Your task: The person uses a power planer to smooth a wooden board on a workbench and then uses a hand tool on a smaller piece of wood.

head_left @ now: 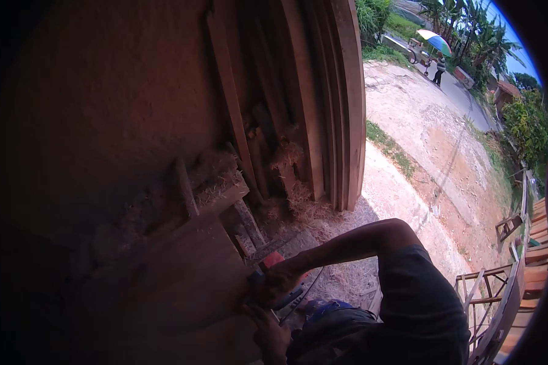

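Observation:
A broad wooden board [164, 274] lies in shadow at the lower left. At its right edge is a red corded electric planer [273, 260], mostly hidden by my hands and the dim light. My right hand [280, 278] is closed around the planer's upper part, with the arm bent at the elbow. Just below, close to the planer's near side and the board, is my left hand [271, 333]. Its fingers look stretched out, though shadow hides exactly what they touch.
Long planks [341, 109] lean upright against the dark wall [103, 79]. Wood shavings [304, 204] cover offcuts and ground. A thin cord [313, 283] trails beside my right forearm. Outside, a person [439, 70] stands under an umbrella [434, 41]; timber frames [484, 286] stand at right.

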Tool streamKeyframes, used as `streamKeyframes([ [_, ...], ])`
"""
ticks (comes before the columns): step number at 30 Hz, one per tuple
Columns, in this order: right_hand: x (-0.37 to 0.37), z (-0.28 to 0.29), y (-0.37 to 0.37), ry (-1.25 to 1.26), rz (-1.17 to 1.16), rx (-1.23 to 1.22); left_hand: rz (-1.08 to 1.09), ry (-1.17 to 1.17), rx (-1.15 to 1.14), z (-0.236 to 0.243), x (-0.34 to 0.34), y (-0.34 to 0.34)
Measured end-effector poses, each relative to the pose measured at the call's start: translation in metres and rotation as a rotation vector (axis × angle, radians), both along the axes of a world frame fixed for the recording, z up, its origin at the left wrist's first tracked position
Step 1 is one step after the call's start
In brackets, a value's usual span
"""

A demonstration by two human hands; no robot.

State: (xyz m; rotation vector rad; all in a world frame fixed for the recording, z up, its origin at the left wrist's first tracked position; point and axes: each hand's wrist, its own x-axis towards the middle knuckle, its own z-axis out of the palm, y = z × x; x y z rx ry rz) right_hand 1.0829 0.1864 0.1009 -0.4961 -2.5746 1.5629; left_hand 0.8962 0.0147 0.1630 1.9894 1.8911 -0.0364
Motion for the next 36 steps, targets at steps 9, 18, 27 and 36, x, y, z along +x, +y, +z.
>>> streamKeyframes([
  [9, 0.012, 0.019, -0.008, -0.002, 0.036, 0.164, 0.156, -0.135, 0.024, 0.026, -0.005, -0.004],
  [18, 0.005, 0.045, -0.009, 0.264, 0.214, 0.663, 0.162, -0.124, 0.098, 0.005, 0.001, -0.013],
  [27, -0.001, 0.057, -0.018, 0.126, 0.128, 0.46, 0.137, -0.107, 0.098, 0.001, -0.008, -0.008],
  [36, -0.038, 0.07, -0.014, -0.058, 0.036, 0.206, 0.158, -0.086, 0.066, 0.0, -0.035, -0.005],
])
